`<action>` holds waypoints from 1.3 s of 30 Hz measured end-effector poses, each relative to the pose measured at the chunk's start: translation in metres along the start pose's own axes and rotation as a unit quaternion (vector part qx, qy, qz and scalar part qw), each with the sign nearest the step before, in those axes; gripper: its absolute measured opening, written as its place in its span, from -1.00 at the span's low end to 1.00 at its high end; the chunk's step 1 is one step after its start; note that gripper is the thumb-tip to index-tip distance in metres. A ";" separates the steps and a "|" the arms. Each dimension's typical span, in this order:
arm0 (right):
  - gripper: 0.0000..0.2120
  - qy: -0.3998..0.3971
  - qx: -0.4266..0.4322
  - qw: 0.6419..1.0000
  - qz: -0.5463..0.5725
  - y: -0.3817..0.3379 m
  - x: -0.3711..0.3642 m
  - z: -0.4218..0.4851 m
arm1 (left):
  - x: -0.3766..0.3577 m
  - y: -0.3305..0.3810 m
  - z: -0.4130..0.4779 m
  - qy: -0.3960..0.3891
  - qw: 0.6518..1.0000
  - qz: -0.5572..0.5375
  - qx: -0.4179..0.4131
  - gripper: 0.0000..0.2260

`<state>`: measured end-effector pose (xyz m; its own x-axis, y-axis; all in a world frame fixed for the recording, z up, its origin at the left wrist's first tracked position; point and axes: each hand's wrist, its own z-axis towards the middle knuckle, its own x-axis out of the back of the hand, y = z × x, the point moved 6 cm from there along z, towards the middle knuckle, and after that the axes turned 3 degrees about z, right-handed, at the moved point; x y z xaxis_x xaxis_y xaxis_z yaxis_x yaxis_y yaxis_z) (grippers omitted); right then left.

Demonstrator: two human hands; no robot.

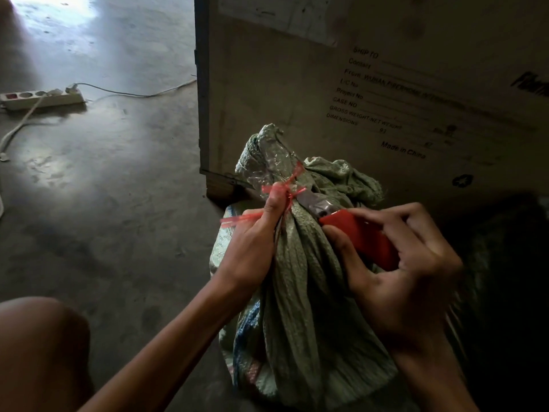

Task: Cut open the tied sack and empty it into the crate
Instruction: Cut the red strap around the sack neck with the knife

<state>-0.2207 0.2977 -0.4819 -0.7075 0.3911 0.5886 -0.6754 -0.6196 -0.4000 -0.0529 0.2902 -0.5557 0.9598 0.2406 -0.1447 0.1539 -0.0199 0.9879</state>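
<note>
A green woven sack (300,292) stands on the floor in front of me, its neck bunched and bound with a red plastic string (286,190); clear plastic pokes out of the top. My left hand (255,233) grips the neck just under the knot, with a loose end of the string across its fingers. My right hand (407,263) holds a red-handled cutter (361,233), its tip pressed against the right side of the neck below the tie. The blade itself is hidden. A large wooden crate (356,84) with printed shipping text rises right behind the sack.
Grey concrete floor (104,188) stretches to the left. A white power strip (44,98) with cables lies at the far left. My bare knee (38,352) fills the lower left corner. The area to the right of the sack is dark.
</note>
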 end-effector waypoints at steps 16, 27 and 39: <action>-0.69 0.053 -0.161 0.982 0.089 0.034 0.000 0.016 | -0.036 -0.032 -0.008 -0.110 0.991 0.079 0.003 -0.29; -0.73 -0.014 -0.307 0.883 0.356 0.051 -0.035 0.004 | -0.006 -0.019 0.007 -0.063 0.998 -0.010 0.016 -0.27; -0.71 -0.033 -0.245 0.927 0.282 0.041 -0.033 0.007 | -0.002 -0.024 0.015 -0.112 0.992 -0.008 0.063 -0.49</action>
<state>-0.2238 0.2552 -0.5128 -0.9733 0.0472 0.2246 -0.2276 -0.3239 -0.9183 -0.0551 0.2759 -0.5802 0.9830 0.0206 -0.1825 0.1835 -0.1416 0.9728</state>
